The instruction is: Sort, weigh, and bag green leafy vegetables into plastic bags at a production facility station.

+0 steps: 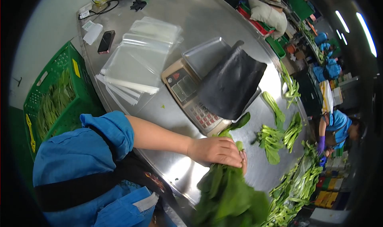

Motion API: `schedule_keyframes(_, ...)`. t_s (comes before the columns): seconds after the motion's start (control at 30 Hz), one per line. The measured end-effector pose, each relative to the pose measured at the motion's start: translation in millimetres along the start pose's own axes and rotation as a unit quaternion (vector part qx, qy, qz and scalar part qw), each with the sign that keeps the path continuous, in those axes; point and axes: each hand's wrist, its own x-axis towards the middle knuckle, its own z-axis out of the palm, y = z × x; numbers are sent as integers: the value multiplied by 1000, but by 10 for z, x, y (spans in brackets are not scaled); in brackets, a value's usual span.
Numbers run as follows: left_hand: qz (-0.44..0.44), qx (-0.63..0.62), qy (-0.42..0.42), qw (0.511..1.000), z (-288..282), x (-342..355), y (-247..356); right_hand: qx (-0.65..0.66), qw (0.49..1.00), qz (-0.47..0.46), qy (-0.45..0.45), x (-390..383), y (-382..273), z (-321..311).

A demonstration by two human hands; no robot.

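Left hand (215, 150) clasps a bunch of greens (233, 195) just beside the scale (186, 88), over the tabletop (153, 109); the right hand (244, 164), mostly hidden, shows too little to tell its grip. Black sheeting (231, 83) covers part of the scale. Clear bags (137, 63) and a phone (106, 42) lie beyond the left forearm; small bunches (275, 141) lie to the right. Left of the tabletop, a green crate (85, 101) holds more leaves (58, 99).

The left hand (215, 150) clasps a bunch of leafy greens (231, 195) just beside a scale (185, 87) (a black sheet (231, 83) hides part of its tray). Clear plastic bags (137, 61) lie piled near a phone (106, 41) on the metal table (187, 11).
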Motion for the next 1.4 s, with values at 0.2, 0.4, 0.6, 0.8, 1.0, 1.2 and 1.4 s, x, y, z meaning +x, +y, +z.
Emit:
schedule_keyframes(0.2, -464, -222, 105, 851, -595, 566, -334, 39, 998, -33, -44, 540, -446, 229)
schedule_keyframes(0.4, -552, 58, 29, 831, -1031, 332, -1572, -141, 988, 56, -11, 1775, 53, 796)
schedule_keyframes(0.6, -461, 328, -104, 818, -1465, -146, -1842, -321, 946, -41, 8, 1622, 569, 932)
schedule_keyframes(0.8, -609, 162, -22, 776, -1511, -797, -2024, -197, 960, -22, 197, 856, 388, 895)
schedule_keyframes(1.0, -661, -268, 20, 701, -845, -703, -637, -234, 952, 164, 105, -97, 1402, 567)
schedule_keyframes(1.2, -621, -241, -123, 736, -513, -1080, 253, -377, 897, 232, 0, -31, 1036, 713)
schedule_keyframes(1.4, -590, -218, -201, 751, -327, -1307, 644, -156, 935, 290, 133, -310, 1619, 272)
